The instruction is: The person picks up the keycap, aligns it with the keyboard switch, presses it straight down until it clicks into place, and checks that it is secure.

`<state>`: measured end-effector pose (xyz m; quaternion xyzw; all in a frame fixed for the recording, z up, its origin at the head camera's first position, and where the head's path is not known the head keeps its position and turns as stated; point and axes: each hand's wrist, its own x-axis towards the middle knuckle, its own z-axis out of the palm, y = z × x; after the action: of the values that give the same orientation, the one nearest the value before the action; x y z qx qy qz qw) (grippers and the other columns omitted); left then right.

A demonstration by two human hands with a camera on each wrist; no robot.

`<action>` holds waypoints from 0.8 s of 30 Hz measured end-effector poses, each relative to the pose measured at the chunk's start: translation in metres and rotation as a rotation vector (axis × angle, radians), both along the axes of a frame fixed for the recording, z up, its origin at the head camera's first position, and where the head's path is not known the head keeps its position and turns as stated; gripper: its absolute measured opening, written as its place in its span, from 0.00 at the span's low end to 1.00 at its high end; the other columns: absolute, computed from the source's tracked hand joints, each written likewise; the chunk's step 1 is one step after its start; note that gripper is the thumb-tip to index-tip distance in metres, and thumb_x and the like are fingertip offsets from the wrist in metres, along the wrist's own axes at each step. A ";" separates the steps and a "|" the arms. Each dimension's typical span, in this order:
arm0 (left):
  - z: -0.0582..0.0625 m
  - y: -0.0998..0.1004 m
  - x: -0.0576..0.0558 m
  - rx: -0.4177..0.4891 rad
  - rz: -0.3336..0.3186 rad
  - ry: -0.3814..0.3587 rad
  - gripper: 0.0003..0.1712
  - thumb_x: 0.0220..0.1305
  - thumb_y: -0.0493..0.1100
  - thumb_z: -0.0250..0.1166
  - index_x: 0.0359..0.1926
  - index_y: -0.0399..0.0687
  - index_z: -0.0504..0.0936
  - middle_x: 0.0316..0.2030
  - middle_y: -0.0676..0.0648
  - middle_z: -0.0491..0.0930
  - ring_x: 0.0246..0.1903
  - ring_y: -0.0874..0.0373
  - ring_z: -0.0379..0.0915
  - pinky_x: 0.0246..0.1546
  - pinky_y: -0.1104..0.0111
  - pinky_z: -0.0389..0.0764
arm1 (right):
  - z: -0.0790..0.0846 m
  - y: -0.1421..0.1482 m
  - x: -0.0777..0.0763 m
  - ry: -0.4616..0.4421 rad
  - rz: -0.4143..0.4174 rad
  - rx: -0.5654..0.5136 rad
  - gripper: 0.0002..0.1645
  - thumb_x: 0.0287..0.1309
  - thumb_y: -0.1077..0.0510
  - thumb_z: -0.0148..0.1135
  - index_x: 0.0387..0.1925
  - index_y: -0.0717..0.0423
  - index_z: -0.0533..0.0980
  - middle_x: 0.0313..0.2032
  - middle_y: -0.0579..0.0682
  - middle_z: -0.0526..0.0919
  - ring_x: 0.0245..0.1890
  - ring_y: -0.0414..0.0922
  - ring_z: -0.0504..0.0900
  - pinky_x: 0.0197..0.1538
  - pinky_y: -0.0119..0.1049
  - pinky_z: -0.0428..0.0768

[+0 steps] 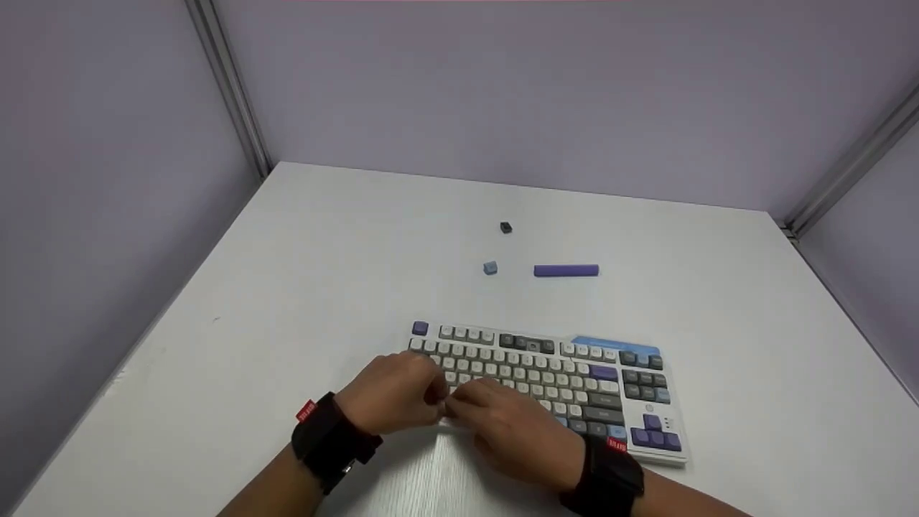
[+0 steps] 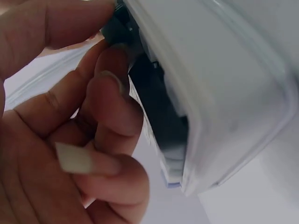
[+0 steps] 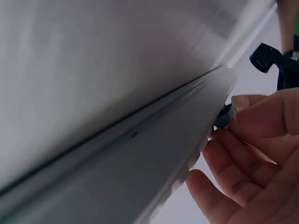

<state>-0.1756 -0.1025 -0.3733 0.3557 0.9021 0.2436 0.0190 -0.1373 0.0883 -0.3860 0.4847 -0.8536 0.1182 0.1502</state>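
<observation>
A compact mechanical keyboard (image 1: 650,449) with white, grey, purple and blue keys lies on the white table. My left hand (image 1: 398,391) and right hand (image 1: 513,427) meet at its front edge, left of the middle. In the left wrist view, the left thumb and fingers pinch a dark keycap (image 2: 117,30) at the keyboard's edge, beside another dark keycap (image 2: 161,107). The right wrist view shows the right thumb and forefinger at the same dark keycap (image 3: 225,116), pinching it over the rim. From the head camera, the fingers hide this spot.
Behind the keyboard lie a long purple spacebar keycap (image 1: 566,271), a small blue keycap (image 1: 490,268) and a small black keycap (image 1: 506,227). One position in the top row shows a bare switch (image 1: 533,346). Pale panels stand along the table's back and sides.
</observation>
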 end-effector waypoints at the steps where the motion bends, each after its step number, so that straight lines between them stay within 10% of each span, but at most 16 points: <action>1: 0.000 0.000 0.000 -0.002 0.006 -0.001 0.07 0.32 0.41 0.63 0.11 0.59 0.72 0.11 0.61 0.65 0.14 0.67 0.60 0.09 0.73 0.61 | 0.000 0.001 0.000 -0.006 0.002 -0.010 0.27 0.34 0.65 0.55 0.44 0.51 0.69 0.42 0.43 0.66 0.42 0.39 0.65 0.40 0.30 0.67; 24: 0.001 0.000 0.000 0.053 -0.018 0.020 0.13 0.35 0.43 0.65 0.26 0.56 0.72 0.18 0.59 0.70 0.18 0.67 0.64 0.15 0.73 0.65 | 0.005 -0.009 0.002 0.161 -0.063 0.102 0.19 0.45 0.58 0.52 0.44 0.45 0.72 0.35 0.46 0.68 0.36 0.43 0.66 0.39 0.38 0.67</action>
<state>-0.1752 -0.1026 -0.3719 0.3664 0.8923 0.2637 0.0027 -0.1352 0.0795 -0.3813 0.4724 -0.8585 0.0302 0.1972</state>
